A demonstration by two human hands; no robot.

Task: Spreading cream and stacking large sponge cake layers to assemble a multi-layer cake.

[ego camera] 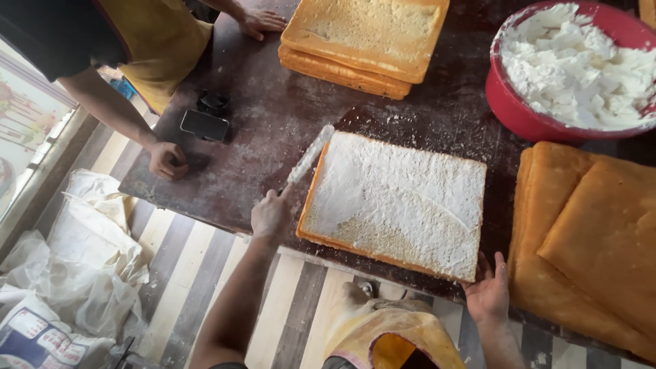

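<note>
On the dark surface [273,130], near edge, left hand [270,216] fingers closed round a cream-coated spatula [309,156] beside the frosted sponge sheet [400,203]; right hand [489,294], fingers spread, steadies its near-right corner; spreading underway, bare near-left patch likely needs cream.

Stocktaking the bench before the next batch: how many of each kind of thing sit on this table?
Cream-covered rectangular sponge sheet: 1
Plain golden sponge sheets, stacked at top: 2
Plain golden sponge sheets, at right: 2
Red round bowl of white cream: 1
Long cream-coated spatula, in left hand: 1
Dark phone: 1
Total: 8
</note>
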